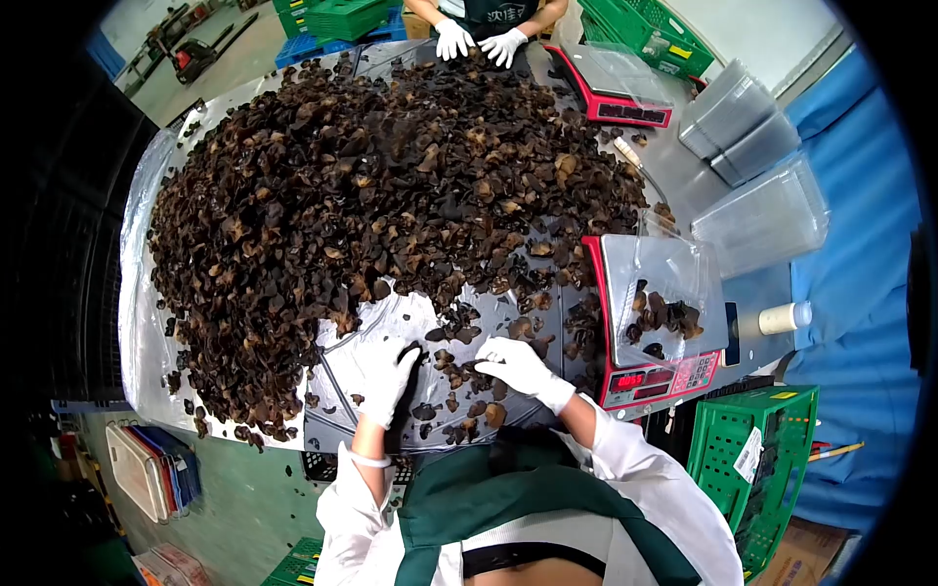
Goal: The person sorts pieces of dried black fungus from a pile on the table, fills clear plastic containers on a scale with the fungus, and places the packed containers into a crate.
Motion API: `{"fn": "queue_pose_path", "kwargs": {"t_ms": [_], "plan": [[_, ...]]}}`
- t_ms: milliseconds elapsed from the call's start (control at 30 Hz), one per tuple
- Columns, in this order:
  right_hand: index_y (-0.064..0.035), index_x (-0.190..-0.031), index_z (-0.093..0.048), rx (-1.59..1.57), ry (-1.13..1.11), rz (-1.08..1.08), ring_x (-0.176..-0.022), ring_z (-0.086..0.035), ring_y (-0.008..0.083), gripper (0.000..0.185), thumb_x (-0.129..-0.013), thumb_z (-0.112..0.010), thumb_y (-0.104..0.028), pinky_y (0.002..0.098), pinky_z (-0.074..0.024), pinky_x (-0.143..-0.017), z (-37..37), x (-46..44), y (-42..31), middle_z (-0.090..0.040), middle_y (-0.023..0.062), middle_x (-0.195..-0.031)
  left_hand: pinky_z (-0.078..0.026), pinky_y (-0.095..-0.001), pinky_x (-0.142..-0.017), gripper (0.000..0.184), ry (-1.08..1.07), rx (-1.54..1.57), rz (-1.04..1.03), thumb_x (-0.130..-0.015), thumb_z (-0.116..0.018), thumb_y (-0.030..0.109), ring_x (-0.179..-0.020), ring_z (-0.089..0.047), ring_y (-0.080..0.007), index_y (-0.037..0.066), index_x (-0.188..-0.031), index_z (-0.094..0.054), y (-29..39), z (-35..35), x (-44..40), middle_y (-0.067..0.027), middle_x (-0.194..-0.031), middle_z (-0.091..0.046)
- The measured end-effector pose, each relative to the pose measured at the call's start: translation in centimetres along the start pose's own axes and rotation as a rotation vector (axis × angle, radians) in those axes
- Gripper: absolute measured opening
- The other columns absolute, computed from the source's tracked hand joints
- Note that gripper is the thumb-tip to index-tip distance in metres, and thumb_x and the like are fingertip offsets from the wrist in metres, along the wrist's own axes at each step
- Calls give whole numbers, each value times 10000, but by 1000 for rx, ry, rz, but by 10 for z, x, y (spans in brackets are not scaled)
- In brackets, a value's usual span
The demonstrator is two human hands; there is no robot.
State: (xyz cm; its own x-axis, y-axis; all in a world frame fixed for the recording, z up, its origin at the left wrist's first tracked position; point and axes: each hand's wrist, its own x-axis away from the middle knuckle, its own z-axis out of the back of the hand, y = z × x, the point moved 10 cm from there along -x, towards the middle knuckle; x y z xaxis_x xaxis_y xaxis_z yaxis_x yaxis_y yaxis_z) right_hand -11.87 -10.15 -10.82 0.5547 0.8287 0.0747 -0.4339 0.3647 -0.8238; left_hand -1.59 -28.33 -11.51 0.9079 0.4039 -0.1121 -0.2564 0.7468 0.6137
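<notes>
A large heap of dark brown wood ear mushrooms (391, 176) covers much of the table. In front of me, loose wood ear pieces (451, 376) lie scattered between my hands. My left hand (389, 381), in a white glove, rests edge-on at the left of these pieces, its fingers stretched forward. Opposite it, my gloved right hand (523, 371) has its fingers bent together at the tips, around a small dark wood ear piece. On the red scale (611, 376) to the right sits a clear plastic box (674, 264) with several wood ear pieces inside.
Across the table a co-worker's white-gloved hands (479, 44) touch the heap's far edge. Another red scale (620, 88) stands beside them. Clear plastic boxes (762, 215) and a white bottle (785, 318) line the right side. A green crate (752, 469) stands low at right.
</notes>
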Motion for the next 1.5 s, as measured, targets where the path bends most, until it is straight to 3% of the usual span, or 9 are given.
{"fn": "queue_pose_path", "kwargs": {"t_ms": [233, 367, 400, 433, 533, 900, 1100, 1267, 1500], "plan": [[-31, -1289, -438, -1444, -195, -254, -941, -624, 203, 416, -929, -571, -193, 291, -541, -637, -7, 20, 16, -593, 139, -1133, -476, -350, -831, 196, -282, 450, 210, -840, -641, 142, -925, -620, -275, 7, -978, -667, 2, 3, 43, -143, -977, -665], [-58, -1272, -499, -1157, -220, -286, -1025, -598, 239, 479, -999, -371, -430, 399, -537, -770, -21, 0, -5, -593, 111, -1176, -430, -366, -952, 192, -27, 630, 227, -807, -679, 105, -1072, -567, -269, 20, -979, -677, 36, 36, 33, -124, -1099, -639], [-60, -1227, -520, -1196, -250, -371, -973, -621, 172, 312, -919, -522, -106, 297, -545, -739, -30, -2, -21, -619, 66, -1127, -415, -386, -975, 229, 30, 454, 46, -783, -701, 114, -1111, -550, -287, 26, -992, -667, 72, 55, 24, -131, -1145, -619], [-66, -1234, -522, -1106, -197, -189, -948, -624, 174, 319, -944, -496, -199, 304, -546, -732, -43, -9, -22, -624, 59, -1105, -401, -399, -990, 262, 13, 429, -92, -770, -712, 121, -1138, -533, -299, 32, -1011, -658, 91, 54, 20, -136, -1172, -605], [-92, -1204, -549, -1845, -362, -361, -819, -586, 138, 401, -971, -473, -409, 251, -487, -614, -81, 3, -38, -627, 41, -971, -362, -427, -1027, 368, -18, 353, -237, -748, -727, 142, -1195, -490, -331, 54, -1090, -627, 122, 57, 19, -149, -1214, -579], [-32, -1035, -628, -261, 959, -186, -660, -552, 72, 177, -859, -627, -56, 212, -432, -593, 257, 127, -17, -625, 27, -803, -363, -396, -1027, 309, 260, 88, 253, -866, -600, 71, -1175, -499, -320, 18, -1171, -581, -22, 67, 107, -176, -1247, -547], [-39, -960, -660, 560, 931, 46, -974, -592, 269, 236, -729, -706, -29, 364, -436, -921, 251, 123, -86, -650, 84, -980, -327, -461, -1035, 555, 100, -161, -2, -786, -714, 290, -1215, -451, -388, 16, -1237, -544, 33, 51, 110, -203, -1308, -497], [-88, -986, -670, 320, 188, 353, -841, -631, 221, 196, -793, -656, -114, 308, -527, -726, 68, 70, -87, -642, 74, -944, -451, -386, -735, 409, -152, 67, -374, -762, -698, 388, -816, -573, -284, 42, -973, -635, 91, 4, 113, -95, -853, -610], [-152, -1066, -604, 378, -79, 244, -842, -573, 252, 306, -764, -639, -125, 346, -507, -670, -52, 64, -38, -520, 96, -916, -428, -389, -728, 256, -323, -88, -303, -807, -668, 283, -820, -538, -269, 76, -950, -622, 81, -31, 107, -83, -837, -556]]}}
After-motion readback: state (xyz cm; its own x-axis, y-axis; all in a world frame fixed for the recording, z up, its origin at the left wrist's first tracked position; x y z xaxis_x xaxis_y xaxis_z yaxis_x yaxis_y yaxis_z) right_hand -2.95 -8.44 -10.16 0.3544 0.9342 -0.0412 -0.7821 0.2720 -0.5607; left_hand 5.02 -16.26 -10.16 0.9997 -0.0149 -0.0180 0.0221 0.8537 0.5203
